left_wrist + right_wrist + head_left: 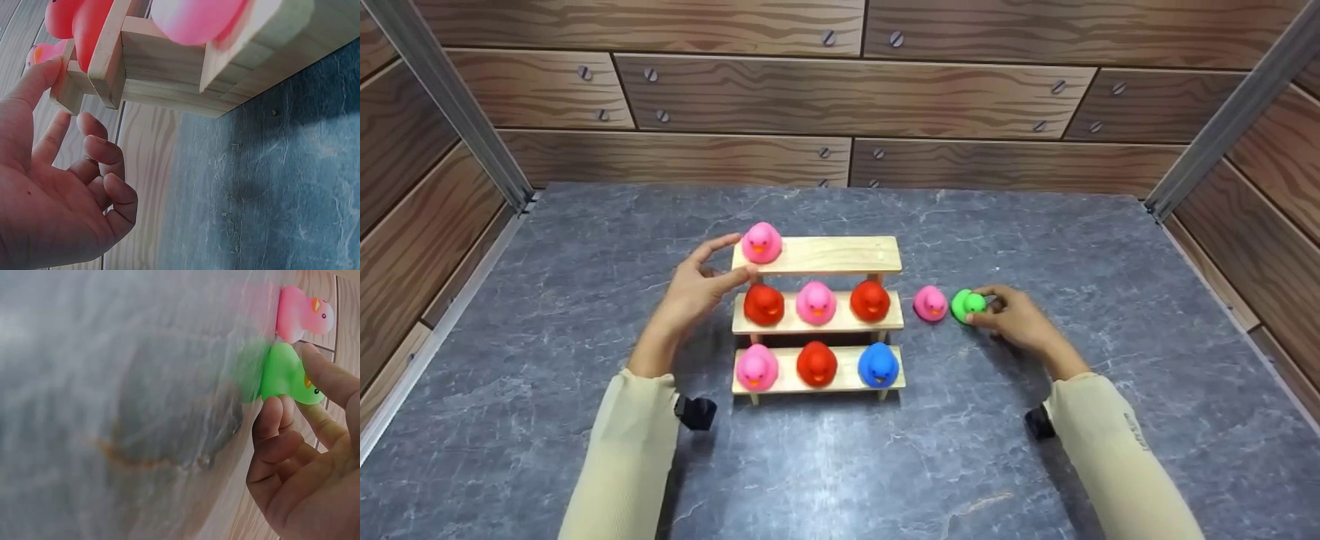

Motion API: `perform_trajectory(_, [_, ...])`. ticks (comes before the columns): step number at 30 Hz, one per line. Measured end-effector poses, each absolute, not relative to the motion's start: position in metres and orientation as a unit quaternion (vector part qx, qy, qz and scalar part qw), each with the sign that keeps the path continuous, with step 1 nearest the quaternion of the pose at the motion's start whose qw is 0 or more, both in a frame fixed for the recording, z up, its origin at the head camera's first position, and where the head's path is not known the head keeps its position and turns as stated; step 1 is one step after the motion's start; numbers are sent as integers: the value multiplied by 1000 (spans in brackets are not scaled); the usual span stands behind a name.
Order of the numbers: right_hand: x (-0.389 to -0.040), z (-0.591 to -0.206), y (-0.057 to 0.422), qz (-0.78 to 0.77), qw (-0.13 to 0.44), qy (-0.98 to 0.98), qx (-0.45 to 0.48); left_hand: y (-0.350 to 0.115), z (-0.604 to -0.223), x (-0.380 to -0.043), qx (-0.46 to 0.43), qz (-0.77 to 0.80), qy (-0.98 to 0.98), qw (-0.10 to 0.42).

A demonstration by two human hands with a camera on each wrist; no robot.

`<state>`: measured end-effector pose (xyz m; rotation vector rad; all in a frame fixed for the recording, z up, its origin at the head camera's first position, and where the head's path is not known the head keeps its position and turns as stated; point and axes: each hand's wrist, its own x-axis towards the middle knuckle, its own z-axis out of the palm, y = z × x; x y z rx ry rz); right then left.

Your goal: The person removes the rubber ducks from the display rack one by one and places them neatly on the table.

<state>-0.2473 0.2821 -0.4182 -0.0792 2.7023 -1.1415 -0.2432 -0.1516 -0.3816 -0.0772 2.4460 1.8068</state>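
Now, left arm: A person in cream sleeves [634, 450] stretches forward to a three-tier wooden stand [840, 255].
Left hand [686, 292]: Thumb and forefinger grip the left end of the top tier, front and back, beside a pink duck [762, 244]; the other fingers curl loosely.
Right hand [1014, 319]: Its arm angles inward over the tabletop [1072, 255], thumb and forefinger pinching a green duck [965, 303].
Green duck: It is upright at the fingertips, right of the stand, just beside a second pink duck [930, 304]; whether its base touches the tabletop is hard to judge.
Tiers: Two red ducks [871, 301] flank a middle pink duck [816, 303]; below stand a lowest pink duck [757, 367], a lower red duck [817, 364] and a blue duck [878, 366].
Hard to see: Fingers cover part of the green duck; the left wrist view crops the lowest pink duck; the right wrist view blurs the near tabletop.
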Motion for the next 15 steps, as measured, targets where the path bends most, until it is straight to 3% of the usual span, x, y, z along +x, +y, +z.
perform_trajectory(15, [-240, -399, 281, -374, 113, 920, -19, -152, -381, -243, -22, 588, 807, 47])
